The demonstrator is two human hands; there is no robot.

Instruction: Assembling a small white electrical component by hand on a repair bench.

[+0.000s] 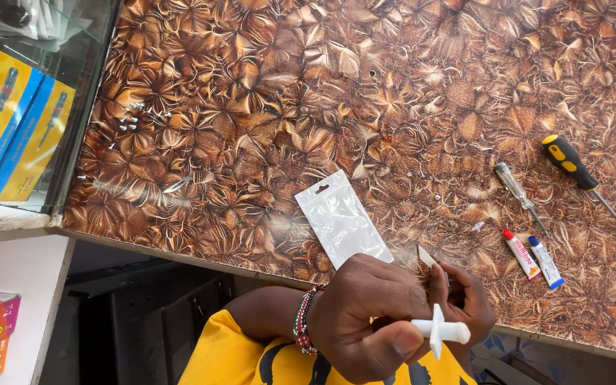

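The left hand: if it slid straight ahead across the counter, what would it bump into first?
Probably the clear plastic pouch, lying just beyond the left hand on the patterned counter; height above the counter is unclear.

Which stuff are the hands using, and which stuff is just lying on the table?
In use:
left hand holding white plastic cross-shaped piece
right hand holding small pale blade-like sliver

Lying about:
clear plastic zip pouch
yellow-and-black-handled screwdriver
clear-handled screwdriver
red-capped tube
blue-capped tube
small scattered screws

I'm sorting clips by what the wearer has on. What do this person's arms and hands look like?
Both hands are bare, no gloves or rings visible. The left hand has a beaded bracelet at the wrist, in red, white, green and dark beads. The forearm is uncovered. The right hand is mostly hidden behind it. A yellow shirt shows below.
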